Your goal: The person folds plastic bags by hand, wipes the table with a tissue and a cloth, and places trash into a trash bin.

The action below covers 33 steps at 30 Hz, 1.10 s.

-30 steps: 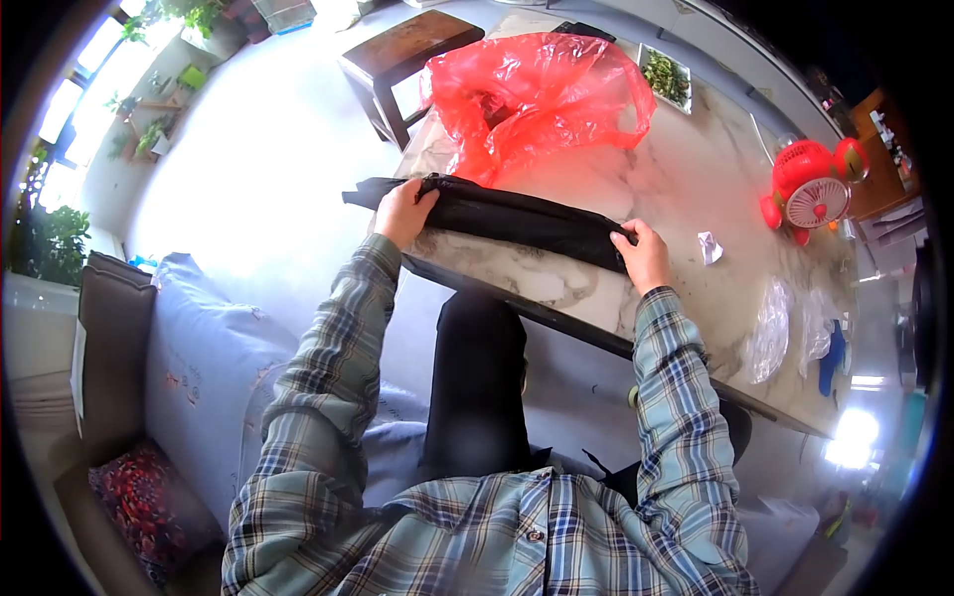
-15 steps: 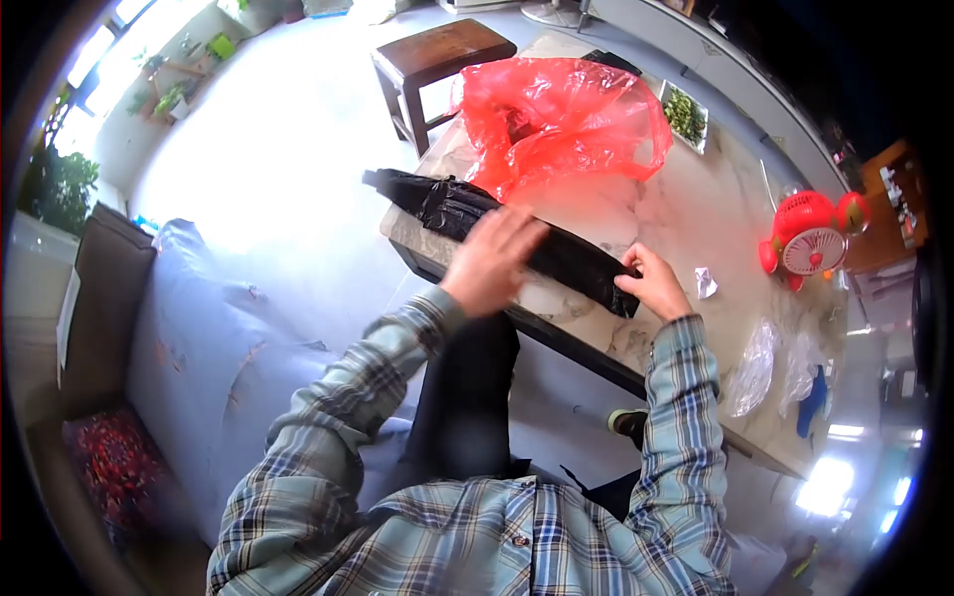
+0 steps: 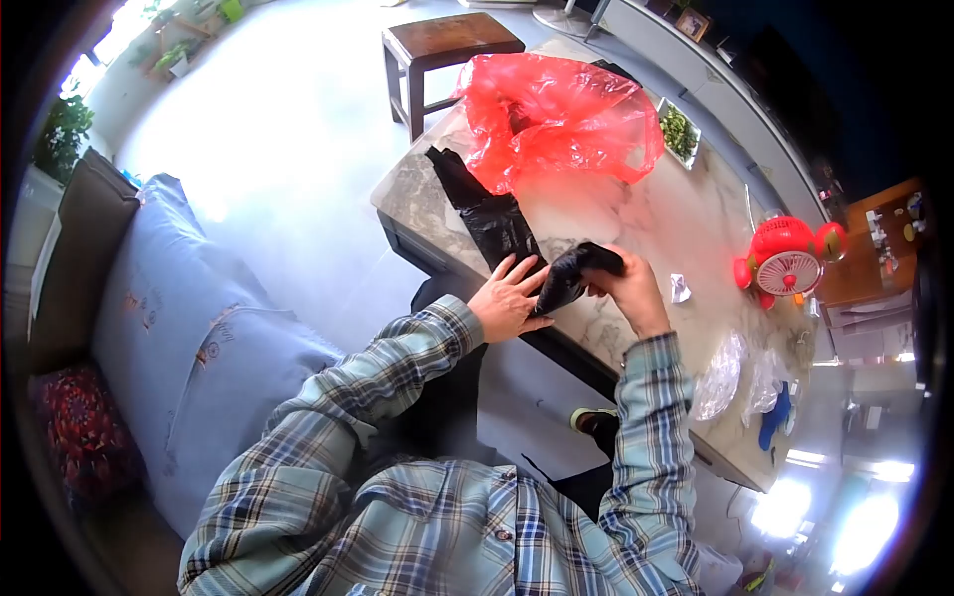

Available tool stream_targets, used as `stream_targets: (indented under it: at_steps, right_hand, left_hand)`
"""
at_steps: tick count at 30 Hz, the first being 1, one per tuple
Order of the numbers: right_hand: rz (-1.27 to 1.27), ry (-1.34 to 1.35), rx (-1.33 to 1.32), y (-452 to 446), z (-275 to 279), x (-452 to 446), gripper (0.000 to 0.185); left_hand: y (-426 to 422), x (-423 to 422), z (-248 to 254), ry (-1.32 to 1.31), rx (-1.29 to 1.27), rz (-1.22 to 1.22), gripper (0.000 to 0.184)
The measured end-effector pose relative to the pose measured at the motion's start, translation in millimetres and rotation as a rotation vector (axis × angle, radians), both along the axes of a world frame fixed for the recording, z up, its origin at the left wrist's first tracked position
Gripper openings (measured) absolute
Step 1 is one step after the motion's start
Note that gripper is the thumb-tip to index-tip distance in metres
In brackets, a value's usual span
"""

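Note:
A long black plastic strip (image 3: 497, 226) lies on the marble table (image 3: 417, 189) near its left front corner. My left hand (image 3: 509, 301) rests on it with fingers spread, close to the table's front edge. My right hand (image 3: 626, 288) grips the strip's right end and holds it raised and bent over, just right of my left hand. Beyond the strip lies a crumpled red plastic bag (image 3: 566, 124).
Right of my hands are a white scrap (image 3: 680, 288), clear plastic wrappers (image 3: 720, 375), a blue item (image 3: 775, 417) and a red fan (image 3: 785, 260). A tray of greens (image 3: 679, 133) sits at the back. A wooden stool (image 3: 452, 42) stands behind the table; a sofa (image 3: 219, 348) is left.
My left hand has left the strip's left end and moved right to its middle. My right hand has lifted and folded the right end. The view has shifted.

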State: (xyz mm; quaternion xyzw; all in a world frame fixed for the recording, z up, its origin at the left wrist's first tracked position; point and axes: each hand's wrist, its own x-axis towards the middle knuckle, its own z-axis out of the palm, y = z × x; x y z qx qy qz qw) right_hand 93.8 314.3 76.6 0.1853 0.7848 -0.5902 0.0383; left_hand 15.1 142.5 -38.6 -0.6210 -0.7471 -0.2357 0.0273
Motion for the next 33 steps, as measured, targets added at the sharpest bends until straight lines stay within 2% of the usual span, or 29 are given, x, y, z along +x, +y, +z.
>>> stream_targets:
  at_steps: [1,3,4,5,7,10,13,14,17,18,21,22,25,26,27,29,30,33]
  right_hand:
    - [-0.021,-0.067,0.106,-0.8,-0.7,-13.2,0.023]
    - [0.127,0.273,0.151,1.0,-29.3,-43.3,0.015]
    - [0.169,0.363,0.282,-2.1,-35.3,-58.8,0.016]
    - [0.116,0.289,0.191,-6.5,-41.3,-71.8,0.019]
    - [0.132,0.286,0.184,-11.0,-59.5,-94.2,0.022]
    - [0.089,0.183,0.109,-15.6,-89.8,-112.7,0.029]
    - [0.011,0.164,0.586,-22.6,-100.4,-116.8,0.036]
    - [0.012,0.053,0.651,-23.7,-100.2,-114.6,0.038]
    - [-0.032,0.075,0.708,-29.4,-100.4,-114.1,0.034]
    - [-0.029,0.106,0.680,-30.3,-98.5,-115.4,0.033]
    - [-0.050,0.090,0.664,-36.5,-90.3,-114.4,0.031]
    - [-0.057,0.137,0.653,-37.3,-94.6,-113.9,0.030]
    - [-0.089,0.158,0.709,-39.2,-100.6,-113.2,0.030]
    - [-0.089,0.167,0.738,-38.8,-103.2,-112.8,0.031]
    - [-0.100,0.173,0.753,-39.2,-102.5,-112.6,0.031]
    - [-0.126,0.179,0.779,-40.4,-101.9,-112.8,0.032]
    - [-0.132,0.237,0.844,-39.6,-105.5,-114.1,0.032]
    - [-0.093,0.150,0.744,-32.0,-110.5,-117.4,0.034]
  left_hand:
    - [-1.7,-1.5,0.2,-0.007,0.003,-0.021,0.045]
    - [-2.9,-5.2,-10.8,-0.028,0.037,-0.033,0.043]
    - [-4.9,-7.0,-9.1,-0.038,0.054,-0.038,0.043]
    - [-8.5,-8.4,-6.9,-0.046,0.073,-0.057,0.041]
    - [-13.8,-9.1,0.5,-0.211,0.102,-0.091,0.043]
    - [-17.4,-16.7,2.7,-0.236,-0.038,-0.141,0.039]
    - [-19.1,-16.5,-1.7,-0.125,0.056,-0.138,0.036]
    - [-19.6,-16.1,-5.8,-0.116,0.075,-0.133,0.033]
    - [-20.7,-19.3,-5.1,-0.216,0.028,-0.154,0.029]
    - [-21.1,-21.7,-5.2,-0.256,-0.059,-0.170,0.027]
    - [-25.8,-23.3,-7.7,-0.187,0.163,-0.137,0.028]
    - [-33.3,-24.4,0.7,-0.260,0.210,-0.146,0.030]
    - [-46.6,-14.2,1.9,-0.378,0.326,0.009,0.031]
    - [-52.7,-11.8,3.3,-0.319,0.299,0.073,0.027]
    - [-61.3,-9.2,6.9,-0.421,0.272,0.182,0.041]
    - [-63.9,-10.2,32.1,-0.316,0.246,0.309,0.060]
    - [-61.2,-14.0,39.5,-0.202,0.105,0.236,0.073]
    - [-44.0,-24.5,31.2,0.030,-0.002,0.125,0.064]
